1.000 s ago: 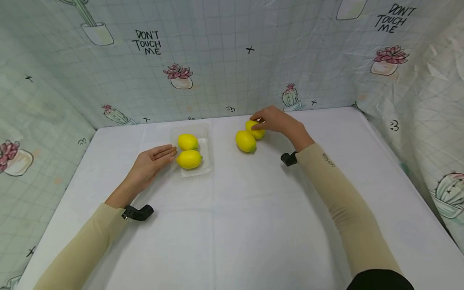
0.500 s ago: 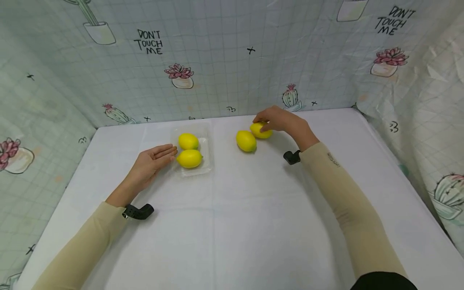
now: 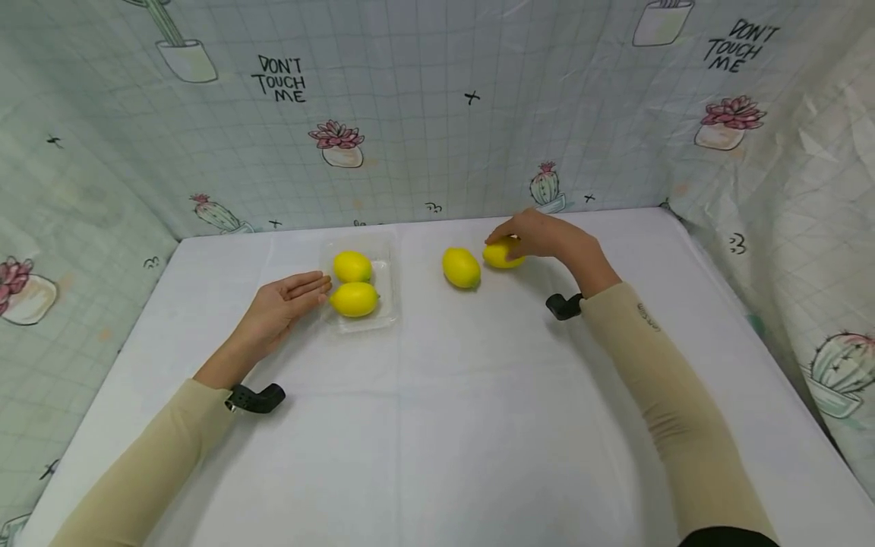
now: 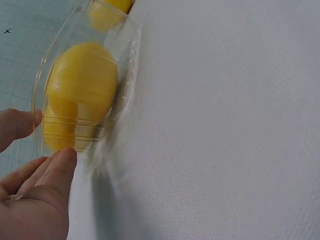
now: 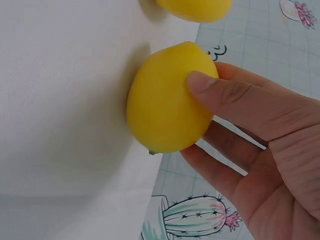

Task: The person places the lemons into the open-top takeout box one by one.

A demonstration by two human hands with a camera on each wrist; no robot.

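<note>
The smooth yellow oval lemon [image 3: 503, 253] is sitting in the right hand [image 3: 547, 237], thumb and fingers curling around it, on or just above the white cloth-covered table [image 3: 437, 395]; which, I cannot tell. Being rounded and slick, it could be slipping out and rolling toward the loose lemon [image 3: 461, 267] just beside it. Nearer, the left hand [image 3: 283, 305] is lying relaxed, fingertips touching the clear plastic tray [image 3: 388, 300] carrying two lemons [image 3: 353, 298]; a nudge could be sliding it.
</note>
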